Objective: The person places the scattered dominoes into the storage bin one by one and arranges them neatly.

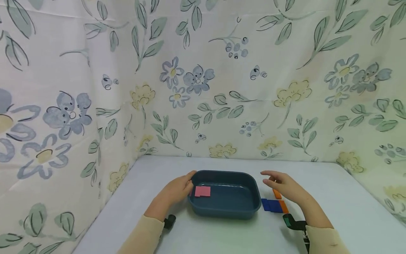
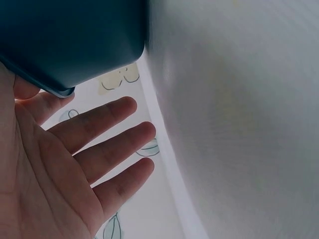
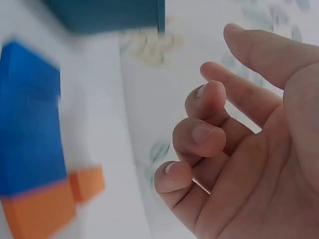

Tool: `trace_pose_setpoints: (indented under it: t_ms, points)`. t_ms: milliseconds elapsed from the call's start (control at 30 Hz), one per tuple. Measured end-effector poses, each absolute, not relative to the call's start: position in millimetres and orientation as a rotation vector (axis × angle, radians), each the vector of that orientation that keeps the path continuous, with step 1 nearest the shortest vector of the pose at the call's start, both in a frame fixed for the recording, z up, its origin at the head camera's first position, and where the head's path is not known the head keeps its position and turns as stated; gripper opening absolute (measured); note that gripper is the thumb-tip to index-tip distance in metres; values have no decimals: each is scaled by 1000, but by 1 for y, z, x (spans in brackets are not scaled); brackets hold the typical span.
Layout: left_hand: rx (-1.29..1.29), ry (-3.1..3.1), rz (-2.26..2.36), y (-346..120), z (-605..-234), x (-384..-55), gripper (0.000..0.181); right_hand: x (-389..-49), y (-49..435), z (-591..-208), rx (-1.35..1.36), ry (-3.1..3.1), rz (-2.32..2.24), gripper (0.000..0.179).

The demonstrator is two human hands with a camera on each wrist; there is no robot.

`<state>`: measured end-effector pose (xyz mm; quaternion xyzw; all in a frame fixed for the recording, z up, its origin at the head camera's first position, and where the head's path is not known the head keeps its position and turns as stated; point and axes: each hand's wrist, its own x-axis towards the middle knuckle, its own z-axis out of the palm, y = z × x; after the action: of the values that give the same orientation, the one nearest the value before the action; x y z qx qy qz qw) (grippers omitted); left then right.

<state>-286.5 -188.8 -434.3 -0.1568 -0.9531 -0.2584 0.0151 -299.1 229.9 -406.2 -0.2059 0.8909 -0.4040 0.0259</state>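
A dark teal plastic bin (image 1: 225,213) stands on the table, with pink flat pieces (image 1: 202,191) inside near its left end. My left hand (image 1: 175,190) is at the bin's left side, its thumb and forefinger at the rim. In the left wrist view the other three fingers (image 2: 114,152) spread out below the bin (image 2: 75,40), touching nothing. To the right of the bin my right hand (image 1: 283,184) is raised with loosely bent fingers, holding nothing. Near it lie blue blocks (image 1: 272,205) and orange blocks (image 1: 283,206); another orange piece (image 1: 277,194) is partly covered by this hand.
The white table (image 1: 177,233) runs back to a curtain (image 1: 222,116) printed with flowers and leaves, which also hangs at both sides. Dark wrist-worn devices show beside the left wrist (image 1: 169,221) and the right wrist (image 1: 293,223).
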Motion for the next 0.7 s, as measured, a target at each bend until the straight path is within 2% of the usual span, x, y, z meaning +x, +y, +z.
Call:
trace_pose_setpoints:
  t_ms: [233,700]
  points:
    - [-488,-2975,-809,-193,-434,-287,58,-309,257,-423,-364,2746,-1175,60]
    - [-489,-2968,-804,-190,-436,-289,59,-311,283,-447,-154,2655,-1185,54]
